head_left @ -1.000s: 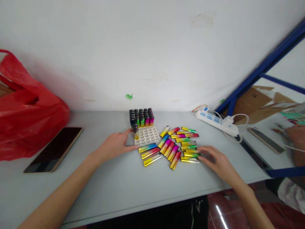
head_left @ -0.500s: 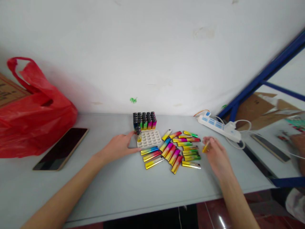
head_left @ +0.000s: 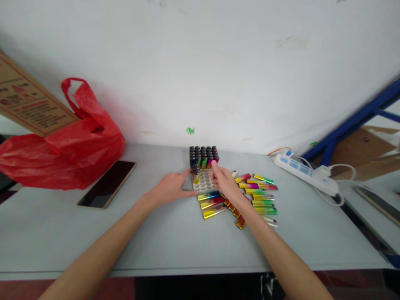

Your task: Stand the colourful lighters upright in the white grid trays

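My left hand [head_left: 170, 187] spans the left side of a white tray [head_left: 204, 183] with rows of round holes, its thumb at the near corner and its fingers at the far left. Beside those fingers, a few lighters [head_left: 196, 177] with black tops stand upright in the tray's left end. My right hand [head_left: 225, 181] is over the tray's right side, fingers pinched on a lighter that is mostly hidden by the hand. Several shiny gradient-coloured lighters [head_left: 212, 203] lie loose in front of the tray and to its right, some covered by my right forearm.
Behind the tray stands a block of upright lighters [head_left: 204, 157]. To the left are a phone [head_left: 108, 185], a red plastic bag [head_left: 90, 146] and a cardboard box [head_left: 34, 100]. A power strip [head_left: 306, 173] with cables lies right, near a blue metal frame [head_left: 353, 121].
My right hand has moved left from beyond the loose lighters to the tray, carrying a lighter. My left hand keeps its place at the tray. The view has shifted left.
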Action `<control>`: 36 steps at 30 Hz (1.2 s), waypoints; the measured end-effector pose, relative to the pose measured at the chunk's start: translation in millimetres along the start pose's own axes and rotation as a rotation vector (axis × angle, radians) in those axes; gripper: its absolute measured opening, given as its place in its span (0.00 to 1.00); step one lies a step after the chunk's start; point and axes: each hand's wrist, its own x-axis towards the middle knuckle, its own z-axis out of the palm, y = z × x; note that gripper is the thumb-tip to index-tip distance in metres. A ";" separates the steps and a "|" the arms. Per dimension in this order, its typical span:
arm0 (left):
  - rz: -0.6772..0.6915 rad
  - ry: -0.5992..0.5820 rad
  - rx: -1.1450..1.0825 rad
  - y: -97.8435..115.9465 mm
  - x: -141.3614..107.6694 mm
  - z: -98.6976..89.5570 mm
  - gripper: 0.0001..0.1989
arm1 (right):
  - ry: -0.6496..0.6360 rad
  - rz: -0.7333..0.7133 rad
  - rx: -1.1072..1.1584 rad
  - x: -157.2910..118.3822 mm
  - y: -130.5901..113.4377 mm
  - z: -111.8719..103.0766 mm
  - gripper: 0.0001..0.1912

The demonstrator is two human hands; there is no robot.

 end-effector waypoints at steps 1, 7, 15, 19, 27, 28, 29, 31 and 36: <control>0.003 0.000 0.002 -0.6 0.1 0.7 0.41 | -0.006 0.035 -0.013 1.0 4.1 5.6 0.35; 0.009 -0.002 -0.025 -3.4 0.5 2.2 0.40 | -0.001 0.117 -0.010 -5.4 17.0 11.7 0.29; -0.005 -0.038 -0.007 -2.1 -0.3 -0.1 0.39 | 0.130 0.121 -0.017 -14.7 15.7 7.4 0.32; -0.005 -0.040 0.005 -4.2 0.9 1.8 0.38 | 0.152 0.117 -0.044 -16.9 8.8 8.2 0.35; -0.009 -0.039 0.020 -2.5 -0.4 0.3 0.39 | 0.184 0.054 -0.140 -16.4 18.9 6.4 0.29; -0.009 -0.042 0.019 -2.1 -0.6 -0.1 0.39 | 0.183 0.041 -0.145 -17.0 20.2 6.1 0.29; -0.007 -0.041 0.016 -1.9 -0.7 -0.4 0.38 | 0.180 0.029 -0.149 -17.8 20.9 5.8 0.29; -0.004 -0.036 -0.001 -1.8 -1.0 -0.9 0.38 | 0.172 0.010 -0.150 -19.9 20.6 5.3 0.31; -0.016 -0.051 -0.025 -0.1 -2.1 -2.5 0.38 | 0.134 -0.110 -0.132 -25.8 13.3 3.7 0.34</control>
